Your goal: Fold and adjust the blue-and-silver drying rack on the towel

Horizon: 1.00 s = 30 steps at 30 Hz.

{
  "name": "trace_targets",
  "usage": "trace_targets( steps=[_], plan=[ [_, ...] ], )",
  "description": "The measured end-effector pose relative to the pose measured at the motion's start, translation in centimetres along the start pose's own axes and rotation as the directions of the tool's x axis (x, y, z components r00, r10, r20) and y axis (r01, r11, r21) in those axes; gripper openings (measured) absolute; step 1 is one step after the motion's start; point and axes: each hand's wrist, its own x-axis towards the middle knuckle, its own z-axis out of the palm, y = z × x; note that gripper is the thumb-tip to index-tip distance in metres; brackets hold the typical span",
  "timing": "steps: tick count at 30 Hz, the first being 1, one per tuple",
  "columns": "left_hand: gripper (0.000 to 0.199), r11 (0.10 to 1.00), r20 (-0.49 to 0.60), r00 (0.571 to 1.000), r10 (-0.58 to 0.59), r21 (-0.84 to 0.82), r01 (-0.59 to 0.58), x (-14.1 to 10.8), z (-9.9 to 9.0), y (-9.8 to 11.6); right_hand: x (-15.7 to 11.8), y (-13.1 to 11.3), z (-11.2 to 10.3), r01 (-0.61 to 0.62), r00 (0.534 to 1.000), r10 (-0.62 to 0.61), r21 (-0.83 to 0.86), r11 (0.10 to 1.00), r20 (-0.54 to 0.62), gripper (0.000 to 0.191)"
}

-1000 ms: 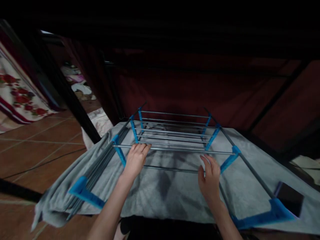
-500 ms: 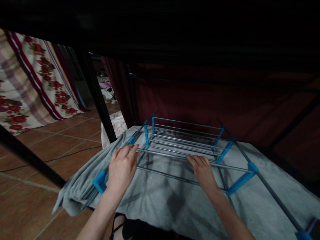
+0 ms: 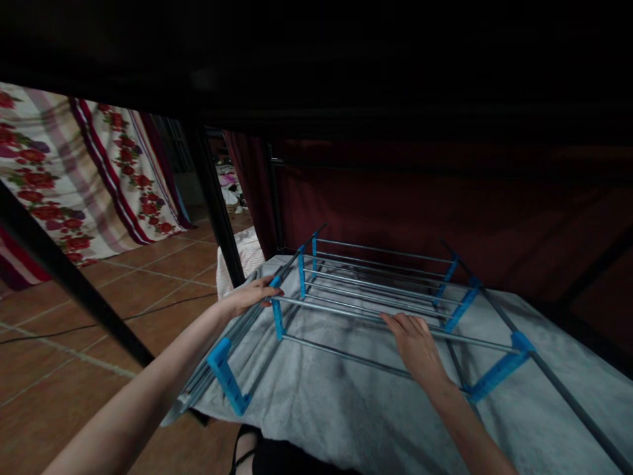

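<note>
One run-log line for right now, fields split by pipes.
left hand: at blue bracket, rod end | right hand: fingers on front metal rod | rack: on grey cloth | dark red curtain: behind

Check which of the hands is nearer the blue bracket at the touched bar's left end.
Left. The left hand is at the blue bracket, fingers by its top; the right hand is farther right, on the bar.

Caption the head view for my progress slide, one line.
Left hand at a blue bracket, right hand on the long crossbar of a metal-tube rack on grey cloth.
</note>
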Motion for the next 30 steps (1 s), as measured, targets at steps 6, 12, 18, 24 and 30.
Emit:
trace_targets(
  steps=[6,12,18,24,30],
  plan=[
    [0.067,0.997,0.011,1.0,-0.006,-0.08,0.007,0.4,0.2,-0.5,2.0,-2.4,0.6,0.033,0.998,-0.031,-0.034,0.999,0.05,0.051],
    [0.059,0.981,-0.005,0.999,0.035,-0.192,-0.035,1.2,0.3,-1.6,8.5,-9.6,2.1,0.105,0.963,-0.122,0.083,0.991,0.239,0.046],
    [0.07,0.973,-0.053,0.999,-0.001,-0.23,-0.011,1.0,0.4,-1.4,13.8,-13.7,2.6,0.196,0.9,-0.259,0.208,0.958,0.349,0.053],
    [0.055,0.963,-0.024,1.0,0.007,-0.268,-0.014,1.7,0.1,-1.7,14.7,-13.6,2.2,0.228,0.867,-0.293,0.204,0.952,0.403,0.065],
    [0.047,0.955,-0.015,1.0,0.005,-0.295,-0.009,1.9,0.0,-2.0,14.8,-13.3,1.9,0.235,0.869,-0.3,0.205,0.95,0.394,0.069]
  ],
)
